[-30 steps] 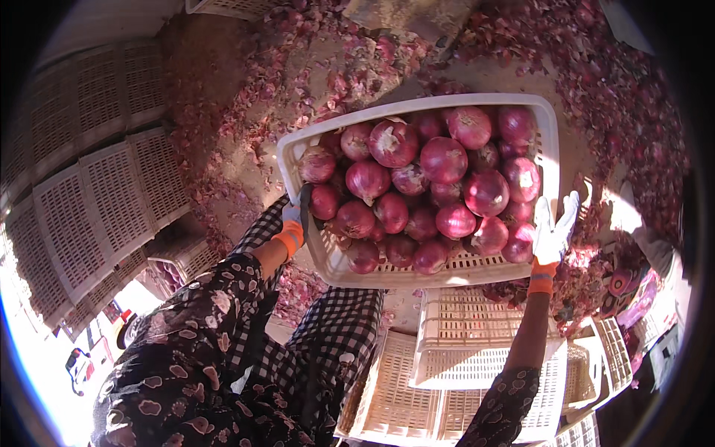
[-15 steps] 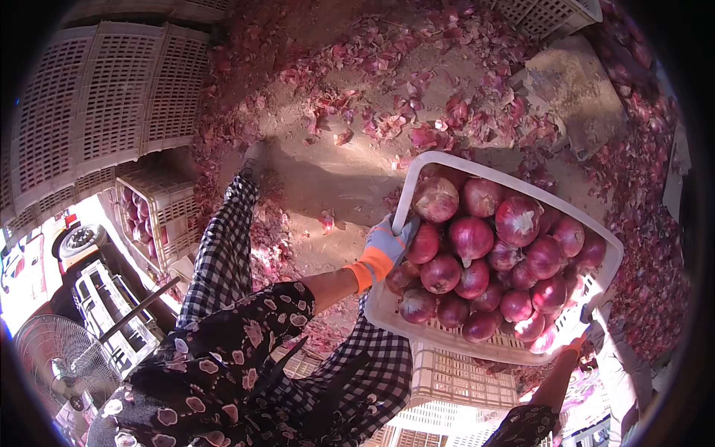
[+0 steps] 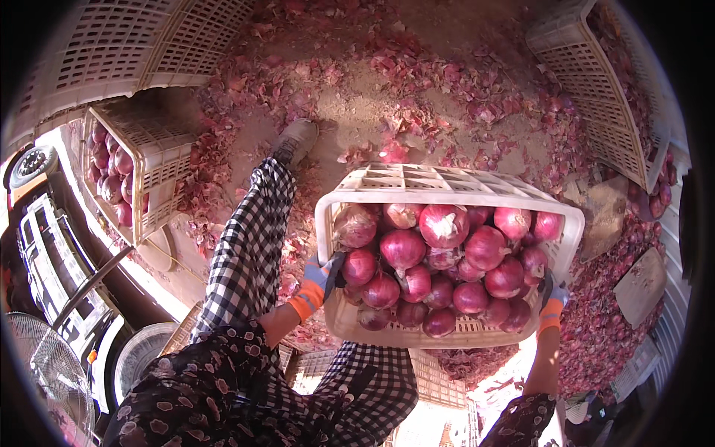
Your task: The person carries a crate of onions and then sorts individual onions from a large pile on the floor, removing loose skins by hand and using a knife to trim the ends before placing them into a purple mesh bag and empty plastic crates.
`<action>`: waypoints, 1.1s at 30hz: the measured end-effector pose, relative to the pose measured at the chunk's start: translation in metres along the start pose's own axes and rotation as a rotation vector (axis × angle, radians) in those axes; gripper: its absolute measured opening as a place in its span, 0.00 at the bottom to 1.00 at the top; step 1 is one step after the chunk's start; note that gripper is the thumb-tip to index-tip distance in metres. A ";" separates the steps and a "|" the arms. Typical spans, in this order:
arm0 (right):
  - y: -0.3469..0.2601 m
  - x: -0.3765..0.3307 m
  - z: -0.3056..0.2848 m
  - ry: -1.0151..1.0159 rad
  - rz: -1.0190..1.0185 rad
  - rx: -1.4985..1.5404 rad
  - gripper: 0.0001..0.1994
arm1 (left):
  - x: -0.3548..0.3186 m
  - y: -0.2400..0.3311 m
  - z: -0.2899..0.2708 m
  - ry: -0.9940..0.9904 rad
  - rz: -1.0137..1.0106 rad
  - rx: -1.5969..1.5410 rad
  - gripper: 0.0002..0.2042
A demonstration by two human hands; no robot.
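A white plastic crate (image 3: 439, 195) full of red onions (image 3: 402, 249) is held up in front of me between both hands, its far side tilted up. My left hand (image 3: 323, 277), in a grey glove with an orange cuff, closes on the crate's left end. At its right end my right hand (image 3: 551, 294), gloved alike, grips the rim; part of its fingers is hidden by the crate wall. The onions are large, purple-red and round, packed below the rim.
Dry onion skins (image 3: 417, 112) litter the ground. Another crate of onions (image 3: 160, 167) stands at left under stacked crates (image 3: 112, 52). A tipped crate (image 3: 596, 97) stands far right, beside a large onion heap (image 3: 603, 328). At lower left are a fan (image 3: 48, 365) and a vehicle (image 3: 63, 261).
The crate has swung to the left and levelled across my front, and its far side has tilted up. Both hands moved left with it. My view has turned, bringing the right-hand crate further in.
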State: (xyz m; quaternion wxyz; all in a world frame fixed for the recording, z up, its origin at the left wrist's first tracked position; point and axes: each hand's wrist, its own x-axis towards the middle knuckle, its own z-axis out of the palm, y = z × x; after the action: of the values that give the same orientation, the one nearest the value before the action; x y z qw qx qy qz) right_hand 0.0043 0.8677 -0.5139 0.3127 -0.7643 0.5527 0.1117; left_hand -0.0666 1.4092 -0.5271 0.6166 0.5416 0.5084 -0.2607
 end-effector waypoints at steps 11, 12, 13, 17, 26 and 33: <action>-0.511 -0.092 0.326 -0.117 -0.802 -0.966 0.28 | 0.079 0.114 -0.072 0.162 0.248 -0.131 0.13; -0.539 -0.092 0.336 0.000 -0.818 -1.027 0.30 | 0.090 0.128 -0.059 0.169 0.156 -0.459 0.12; -0.571 -0.091 0.357 -0.021 -0.849 -1.047 0.31 | 0.102 0.162 -0.043 0.292 -0.131 -0.940 0.12; -0.668 -0.044 0.399 -0.040 -0.946 -1.152 0.33 | 0.120 0.274 -0.022 0.261 -0.007 -0.569 0.10; -0.794 0.069 0.423 0.067 -0.819 -0.956 0.32 | 0.240 0.430 -0.002 0.165 0.131 -0.467 0.13; -0.828 0.062 0.418 0.178 -0.900 -1.005 0.36 | 0.216 0.500 0.049 0.193 0.087 -0.540 0.14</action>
State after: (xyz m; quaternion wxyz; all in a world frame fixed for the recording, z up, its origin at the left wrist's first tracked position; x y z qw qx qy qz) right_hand 0.8574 1.2314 -0.5777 -0.1109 -0.9786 0.0853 0.1506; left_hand 0.4618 1.5521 -0.5273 0.6978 0.4015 0.5921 -0.0362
